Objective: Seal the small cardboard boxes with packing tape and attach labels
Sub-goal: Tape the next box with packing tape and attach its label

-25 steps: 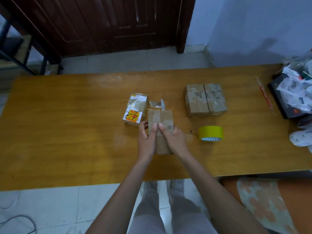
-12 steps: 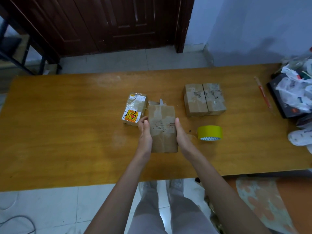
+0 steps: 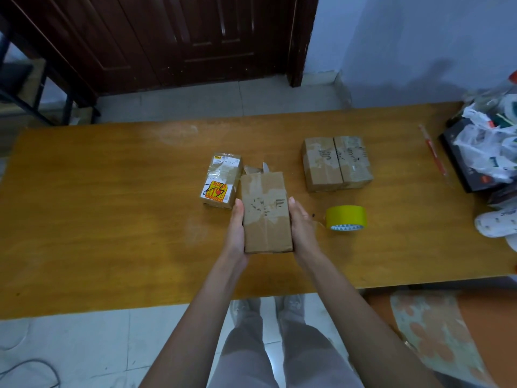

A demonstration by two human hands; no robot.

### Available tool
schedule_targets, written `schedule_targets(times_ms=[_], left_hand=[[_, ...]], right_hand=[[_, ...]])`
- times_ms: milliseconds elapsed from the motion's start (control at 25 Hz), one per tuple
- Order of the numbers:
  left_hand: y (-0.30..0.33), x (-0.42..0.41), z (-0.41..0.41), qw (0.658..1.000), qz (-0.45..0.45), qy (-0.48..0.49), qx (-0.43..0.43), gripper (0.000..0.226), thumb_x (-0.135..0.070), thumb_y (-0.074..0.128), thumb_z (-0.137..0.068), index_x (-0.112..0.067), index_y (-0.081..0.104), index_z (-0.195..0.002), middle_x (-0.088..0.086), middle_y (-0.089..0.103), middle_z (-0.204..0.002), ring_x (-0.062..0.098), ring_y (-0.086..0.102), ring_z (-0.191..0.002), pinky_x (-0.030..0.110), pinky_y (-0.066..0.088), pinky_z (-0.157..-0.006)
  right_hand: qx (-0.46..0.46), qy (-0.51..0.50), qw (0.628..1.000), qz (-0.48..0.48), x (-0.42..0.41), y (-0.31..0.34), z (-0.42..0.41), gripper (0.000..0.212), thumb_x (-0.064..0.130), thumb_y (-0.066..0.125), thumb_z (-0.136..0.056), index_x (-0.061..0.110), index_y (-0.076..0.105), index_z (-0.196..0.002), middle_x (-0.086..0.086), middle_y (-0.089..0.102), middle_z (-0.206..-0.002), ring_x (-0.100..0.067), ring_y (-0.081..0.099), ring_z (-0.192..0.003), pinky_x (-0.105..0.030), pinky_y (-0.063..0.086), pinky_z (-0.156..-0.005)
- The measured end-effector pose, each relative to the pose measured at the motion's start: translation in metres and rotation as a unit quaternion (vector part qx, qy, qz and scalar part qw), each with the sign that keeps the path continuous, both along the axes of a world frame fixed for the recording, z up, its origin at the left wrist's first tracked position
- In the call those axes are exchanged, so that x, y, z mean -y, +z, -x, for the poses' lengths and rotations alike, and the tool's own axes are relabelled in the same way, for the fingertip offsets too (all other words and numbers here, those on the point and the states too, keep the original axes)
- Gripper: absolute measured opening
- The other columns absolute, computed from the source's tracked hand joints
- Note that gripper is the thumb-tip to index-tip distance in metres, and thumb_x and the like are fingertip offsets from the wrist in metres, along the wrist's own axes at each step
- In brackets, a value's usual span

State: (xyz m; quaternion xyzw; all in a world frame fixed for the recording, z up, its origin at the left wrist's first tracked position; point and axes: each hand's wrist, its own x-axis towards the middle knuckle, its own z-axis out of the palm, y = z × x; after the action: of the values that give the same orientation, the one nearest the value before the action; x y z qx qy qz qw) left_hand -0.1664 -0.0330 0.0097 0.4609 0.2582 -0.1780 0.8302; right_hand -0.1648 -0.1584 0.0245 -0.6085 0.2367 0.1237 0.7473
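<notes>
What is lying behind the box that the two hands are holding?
Behind the held box, gripped by the left hand and right hand, a crumpled scrap and a pale pointed tip stick out. The rest is covered by the box, so I cannot identify them.

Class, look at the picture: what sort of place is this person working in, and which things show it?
Probably a room at home used for packing parcels: taped cardboard boxes on a wooden table, a roll of yellow packing tape, a panelled door.
</notes>
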Motion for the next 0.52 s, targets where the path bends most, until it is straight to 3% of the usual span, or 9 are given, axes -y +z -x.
schedule_targets(times_ms=[80, 200, 360, 520], left_hand=[[-0.0002, -0.0005, 0.0012, 1.0, -0.028, -0.009, -0.007, 0.063, -0.06, 0.03, -0.097, -0.014, 0.058, -0.13, 0.01, 0.069, -0.119, 0.025, 0.066, -0.11, 0.041, 0.054, -0.085], [-0.0019, -0.0017, 0.0008, 0.998, -0.055, -0.015, -0.004, 0.062, -0.061, 0.03, -0.096, -0.017, 0.058, -0.131, 0.007, 0.07, -0.116, 0.023, 0.067, -0.108, 0.039, 0.056, -0.081], [-0.0057, -0.0074, 0.0032, 0.999, -0.034, -0.015, -0.031, 0.065, -0.062, 0.027, -0.097, -0.016, 0.059, -0.13, 0.01, 0.069, -0.119, 0.025, 0.067, -0.108, 0.044, 0.054, -0.087], [-0.0071, -0.009, 0.0084, 0.998, -0.055, -0.002, -0.042, 0.064, -0.063, 0.033, -0.094, -0.018, 0.055, -0.133, 0.012, 0.066, -0.123, 0.03, 0.064, -0.112, 0.055, 0.05, -0.096]], right_hand=[[-0.007, 0.025, 0.999, 0.03, 0.001, -0.0008, -0.001, 0.043, 0.041, 0.036, -0.102, 0.012, 0.064, -0.117, -0.01, 0.069, -0.111, -0.024, 0.065, -0.106, -0.045, 0.052, -0.093], [-0.004, 0.048, 0.999, -0.003, -0.0004, 0.0039, -0.0031, 0.05, 0.055, 0.041, -0.095, 0.018, 0.067, -0.116, -0.005, 0.072, -0.108, -0.019, 0.068, -0.101, -0.037, 0.056, -0.087], [-0.016, -0.007, 0.999, -0.04, -0.0049, 0.0033, -0.0004, 0.044, 0.044, 0.051, -0.094, 0.008, 0.069, -0.112, -0.013, 0.072, -0.106, -0.025, 0.069, -0.1, -0.04, 0.056, -0.088], [-0.032, 0.029, 0.997, 0.065, -0.0023, -0.0019, 0.0012, 0.049, 0.047, 0.04, -0.1, 0.009, 0.071, -0.103, -0.011, 0.073, -0.099, -0.026, 0.069, -0.096, -0.044, 0.055, -0.087]])
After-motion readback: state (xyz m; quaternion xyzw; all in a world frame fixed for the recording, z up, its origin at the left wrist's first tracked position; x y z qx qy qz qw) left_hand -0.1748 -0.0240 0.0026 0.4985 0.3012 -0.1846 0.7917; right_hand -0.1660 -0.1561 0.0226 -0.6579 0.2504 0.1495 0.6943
